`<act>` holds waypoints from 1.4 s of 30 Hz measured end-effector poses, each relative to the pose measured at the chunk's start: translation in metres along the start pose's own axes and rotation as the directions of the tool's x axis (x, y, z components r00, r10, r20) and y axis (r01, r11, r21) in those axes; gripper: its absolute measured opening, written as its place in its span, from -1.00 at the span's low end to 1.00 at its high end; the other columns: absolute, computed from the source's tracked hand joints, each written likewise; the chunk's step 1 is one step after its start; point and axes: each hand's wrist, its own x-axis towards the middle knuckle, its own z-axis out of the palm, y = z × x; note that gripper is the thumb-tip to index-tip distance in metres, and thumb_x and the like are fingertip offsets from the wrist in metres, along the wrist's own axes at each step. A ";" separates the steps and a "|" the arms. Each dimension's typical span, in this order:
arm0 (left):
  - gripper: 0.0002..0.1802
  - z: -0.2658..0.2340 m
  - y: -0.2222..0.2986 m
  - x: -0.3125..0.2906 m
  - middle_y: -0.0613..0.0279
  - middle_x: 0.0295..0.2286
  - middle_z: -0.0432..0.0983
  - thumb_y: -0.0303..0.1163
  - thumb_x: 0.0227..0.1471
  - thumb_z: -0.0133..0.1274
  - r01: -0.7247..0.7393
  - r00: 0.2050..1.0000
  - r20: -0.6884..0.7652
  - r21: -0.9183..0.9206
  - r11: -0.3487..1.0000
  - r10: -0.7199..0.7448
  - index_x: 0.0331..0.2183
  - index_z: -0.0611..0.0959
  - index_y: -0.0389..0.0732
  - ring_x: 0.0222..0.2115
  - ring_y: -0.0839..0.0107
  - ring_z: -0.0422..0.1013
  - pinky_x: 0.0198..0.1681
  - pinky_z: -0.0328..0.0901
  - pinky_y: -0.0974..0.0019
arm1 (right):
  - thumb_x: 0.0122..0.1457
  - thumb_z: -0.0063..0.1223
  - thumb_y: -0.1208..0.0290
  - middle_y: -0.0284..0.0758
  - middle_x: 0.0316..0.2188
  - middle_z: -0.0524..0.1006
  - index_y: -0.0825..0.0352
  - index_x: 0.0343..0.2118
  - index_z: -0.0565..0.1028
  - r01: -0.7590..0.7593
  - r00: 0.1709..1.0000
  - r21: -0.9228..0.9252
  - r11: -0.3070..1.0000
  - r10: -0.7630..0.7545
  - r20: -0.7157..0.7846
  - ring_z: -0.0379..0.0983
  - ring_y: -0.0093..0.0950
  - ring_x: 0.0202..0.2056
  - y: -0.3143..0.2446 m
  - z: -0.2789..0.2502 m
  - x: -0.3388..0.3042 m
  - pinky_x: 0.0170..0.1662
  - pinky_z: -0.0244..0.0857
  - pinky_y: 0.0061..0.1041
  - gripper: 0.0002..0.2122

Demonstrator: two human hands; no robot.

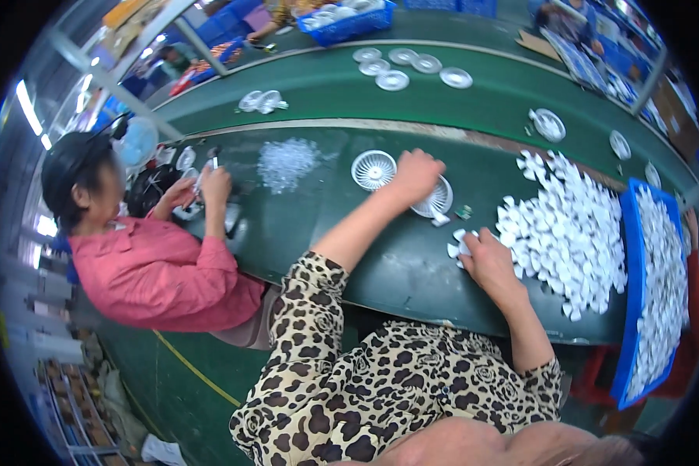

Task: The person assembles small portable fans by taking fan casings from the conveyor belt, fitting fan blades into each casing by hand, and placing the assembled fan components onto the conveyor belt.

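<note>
My left hand (419,175) reaches over the table between two round white finned housings. One finned housing (373,170) lies just left of it; the other finned housing (436,199) is partly under the hand. Its fingers curl downward, and what they grip is hidden. My right hand (487,262) has its fingers closed at a small white winged plastic piece (459,243), beside the near left edge of a big pile of such pieces (565,229). A tiny green part (464,211) lies between the hands.
A blue crate (627,311) full of white pieces stands at the table's right end. Small clear parts (287,163) lie in a heap to the left. Beyond, a green conveyor (318,85) carries several round housings (392,80). A person in pink (159,272) works at left.
</note>
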 end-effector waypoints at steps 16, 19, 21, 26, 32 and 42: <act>-0.63 -0.007 0.033 -0.058 0.16 -0.25 0.52 -0.19 0.20 -0.11 0.228 0.793 0.491 -0.788 -0.571 -0.361 -0.11 0.45 -0.29 -0.28 0.38 0.51 -0.24 0.46 0.27 | -0.05 0.22 0.46 -0.34 -0.54 0.36 0.35 -0.19 0.50 0.107 0.990 0.484 0.868 -0.049 -0.132 0.25 -0.53 -0.59 -0.019 -0.041 0.001 -0.50 0.17 -0.54 -0.69; -0.54 -0.013 0.031 -0.050 0.14 -0.25 0.52 -0.06 0.22 -0.17 0.261 0.816 0.497 -0.772 -0.580 -0.294 -0.12 0.45 -0.29 -0.28 0.38 0.51 -0.25 0.47 0.29 | -0.03 0.20 0.37 -0.26 -0.44 0.42 0.30 -0.20 0.47 0.062 0.981 0.405 0.912 0.020 -0.195 0.43 -0.30 -0.45 -0.019 -0.046 0.019 -0.43 0.31 -0.39 -0.70; -0.52 -0.010 0.035 -0.045 0.14 -0.25 0.52 -0.03 0.21 -0.18 0.274 0.819 0.501 -0.771 -0.575 -0.281 -0.13 0.46 -0.29 -0.29 0.39 0.51 -0.27 0.47 0.31 | -0.03 0.20 0.37 -0.26 -0.44 0.40 0.29 -0.21 0.46 0.061 0.970 0.313 0.948 0.018 -0.244 0.43 -0.28 -0.45 -0.013 -0.042 0.032 -0.45 0.32 -0.37 -0.70; -0.63 0.009 0.048 -0.055 0.30 -0.33 0.49 -0.06 0.19 -0.12 0.222 0.806 0.496 -0.759 -0.613 -0.323 -0.19 0.51 -0.15 -0.35 0.52 0.45 -0.37 0.40 0.40 | -0.08 0.20 0.42 -0.24 -0.42 0.39 0.26 -0.21 0.44 0.182 0.935 0.018 0.983 -0.168 -0.313 0.42 -0.22 -0.42 -0.019 -0.026 0.058 -0.44 0.34 -0.30 -0.69; -0.70 0.007 0.062 -0.063 0.29 -0.31 0.49 -0.37 0.08 0.09 0.199 0.852 0.254 -0.966 -0.165 -0.459 -0.16 0.50 -0.31 -0.30 0.59 0.38 -0.23 0.32 0.47 | -0.10 0.20 0.50 -0.18 -0.36 0.41 0.34 -0.22 0.43 0.193 0.928 0.052 0.980 -0.165 -0.334 0.43 -0.19 -0.38 -0.018 -0.004 0.063 -0.40 0.34 -0.32 -0.67; -0.67 -0.012 0.065 -0.067 0.20 -0.32 0.51 -0.39 0.05 0.08 0.117 0.914 0.203 -0.961 -0.251 -0.351 -0.16 0.48 -0.35 -0.30 0.55 0.40 -0.23 0.33 0.41 | -0.02 0.19 0.53 -0.37 -0.36 0.54 0.48 -0.19 0.46 -0.291 0.925 0.881 0.374 0.345 0.159 0.40 -0.67 -0.39 0.002 -0.015 0.042 -0.30 0.30 -0.65 -0.70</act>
